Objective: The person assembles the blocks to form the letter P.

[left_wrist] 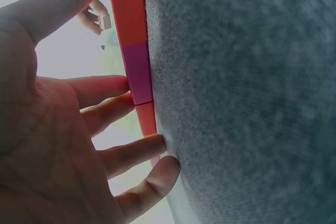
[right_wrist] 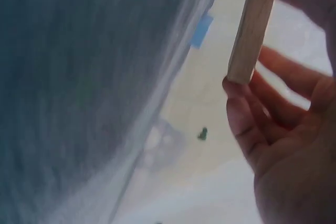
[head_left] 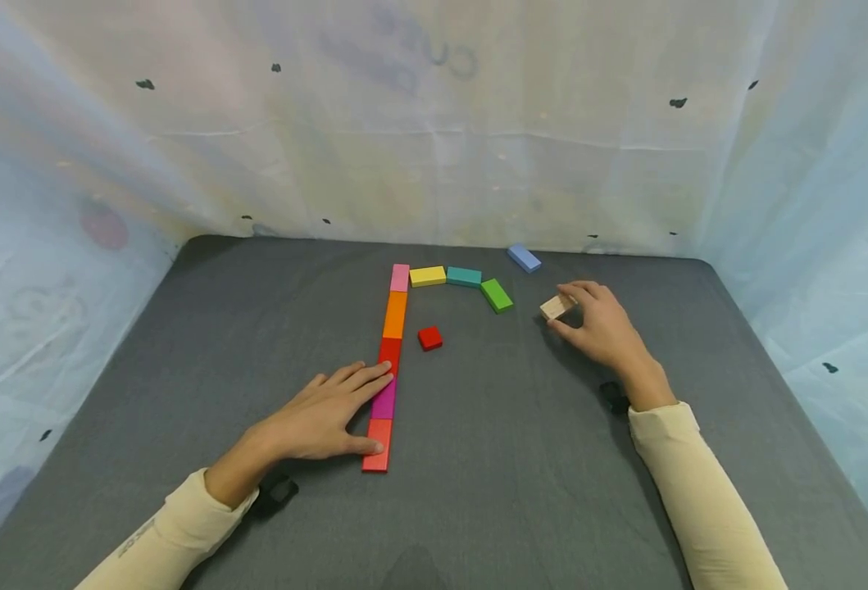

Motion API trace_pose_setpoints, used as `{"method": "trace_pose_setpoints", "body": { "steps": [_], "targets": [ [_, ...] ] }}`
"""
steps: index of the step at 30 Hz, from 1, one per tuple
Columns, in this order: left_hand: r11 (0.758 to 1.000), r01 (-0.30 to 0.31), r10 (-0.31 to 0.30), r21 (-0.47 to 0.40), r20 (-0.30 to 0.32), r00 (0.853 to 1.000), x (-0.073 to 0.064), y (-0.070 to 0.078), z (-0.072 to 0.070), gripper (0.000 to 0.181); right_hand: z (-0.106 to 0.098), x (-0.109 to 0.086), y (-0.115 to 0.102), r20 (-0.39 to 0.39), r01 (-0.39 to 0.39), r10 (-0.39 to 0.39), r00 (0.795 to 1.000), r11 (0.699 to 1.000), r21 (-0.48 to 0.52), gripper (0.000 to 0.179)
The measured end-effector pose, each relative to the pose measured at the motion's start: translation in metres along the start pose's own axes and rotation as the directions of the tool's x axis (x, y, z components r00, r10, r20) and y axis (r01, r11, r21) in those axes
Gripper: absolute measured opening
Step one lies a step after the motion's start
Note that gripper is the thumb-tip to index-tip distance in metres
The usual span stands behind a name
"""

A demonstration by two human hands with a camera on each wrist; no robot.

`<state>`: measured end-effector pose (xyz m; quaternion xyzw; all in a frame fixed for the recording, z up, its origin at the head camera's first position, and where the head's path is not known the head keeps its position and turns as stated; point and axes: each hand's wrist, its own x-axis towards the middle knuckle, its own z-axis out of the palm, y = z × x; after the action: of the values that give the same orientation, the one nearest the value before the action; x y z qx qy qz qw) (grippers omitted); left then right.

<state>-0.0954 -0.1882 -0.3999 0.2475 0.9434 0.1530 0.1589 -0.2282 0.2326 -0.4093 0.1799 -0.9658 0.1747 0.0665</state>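
Observation:
My right hand (head_left: pixel 597 322) pinches a plain wooden block (head_left: pixel 557 306) by its ends between thumb and fingers, above the table; the right wrist view shows the block (right_wrist: pixel 251 35) end to end in that grip. On the left, my left hand (head_left: pixel 323 415) lies with spread, mostly straight fingers against a straight row of flat blocks. Its thumb touches the coral block (head_left: pixel 379 438) at the near end, and its fingertips rest at the magenta block (head_left: pixel 384 400) and the red block (head_left: pixel 390 351). Farther along the row come an orange block (head_left: pixel 395 315) and a pink block (head_left: pixel 400 278).
From the pink block a yellow block (head_left: pixel 427 276), a teal block (head_left: pixel 464 277) and a slanted green block (head_left: pixel 496 296) run rightward. A small red block (head_left: pixel 429 338) lies inside the bend. Near the far table edge sits a blue block (head_left: pixel 524 257). Fabric curtains (head_left: pixel 434 164) surround the grey table (head_left: pixel 493 492).

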Motion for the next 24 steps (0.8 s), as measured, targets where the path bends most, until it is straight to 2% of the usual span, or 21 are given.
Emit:
{"method": "trace_pose_setpoints", "body": {
  "steps": [24],
  "targets": [
    [1.0, 0.007, -0.007, -0.009, -0.005, 1.0, -0.002, 0.0, 0.0, 0.097, 0.004, -0.004, -0.044, 0.029, -0.111, 0.108, 0.994, 0.988, 0.106, 0.063]
  ]
}}
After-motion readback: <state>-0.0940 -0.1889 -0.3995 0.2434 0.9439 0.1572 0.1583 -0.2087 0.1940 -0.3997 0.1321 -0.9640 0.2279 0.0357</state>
